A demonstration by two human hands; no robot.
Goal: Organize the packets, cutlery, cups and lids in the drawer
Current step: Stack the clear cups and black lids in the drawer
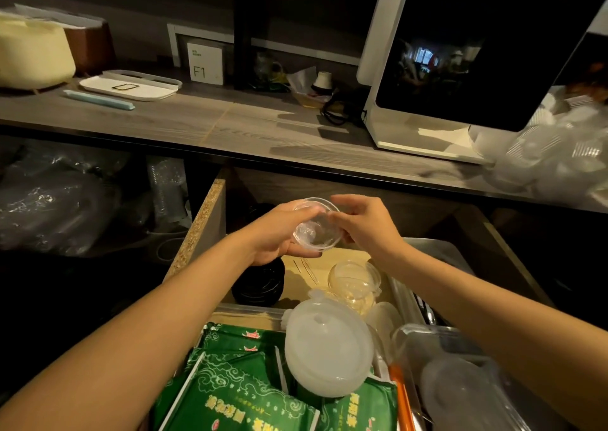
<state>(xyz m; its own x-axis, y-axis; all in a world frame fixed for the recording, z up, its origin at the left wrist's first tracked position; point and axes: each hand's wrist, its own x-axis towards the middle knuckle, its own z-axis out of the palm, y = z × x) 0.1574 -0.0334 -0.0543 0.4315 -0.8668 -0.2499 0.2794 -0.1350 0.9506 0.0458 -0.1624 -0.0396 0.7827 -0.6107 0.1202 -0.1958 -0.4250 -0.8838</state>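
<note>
In the middle of the frame, both hands hold one small clear cup (pixel 317 225) up in the air above the open drawer (pixel 204 223). The left hand (pixel 279 233) wraps around the cup from the left side, fingers on top and thumb underneath. The right hand (pixel 365 223) pinches the cup's right rim with its fingertips. The cup is tipped so its open mouth faces the camera.

Under the hands, toward the back of the drawer, there is a bare patch of light wood. A stack of black lids (pixel 260 282) sits at the left of that patch, close to the drawer's rough chipboard side wall. More clear cups (pixel 353 281) sit at the right of the patch, just beside a metal tray (pixel 437 249).

Lower in the frame the drawer is crowded. A big cloudy white lid (pixel 329 348) lies tilted on top of green packets (pixel 243 394). At the lower right, a clear plastic box (pixel 460 381) fills the corner, with an orange handle (pixel 403 397) squeezed between it and the packets.

Above the drawer, the grey wood surface (pixel 230 124) runs across the frame. Its front edge sticks out over the drawer's back. A white tray (pixel 128 87) is at the upper left and a white machine with a dark front (pixel 460 69) is at the upper right.
</note>
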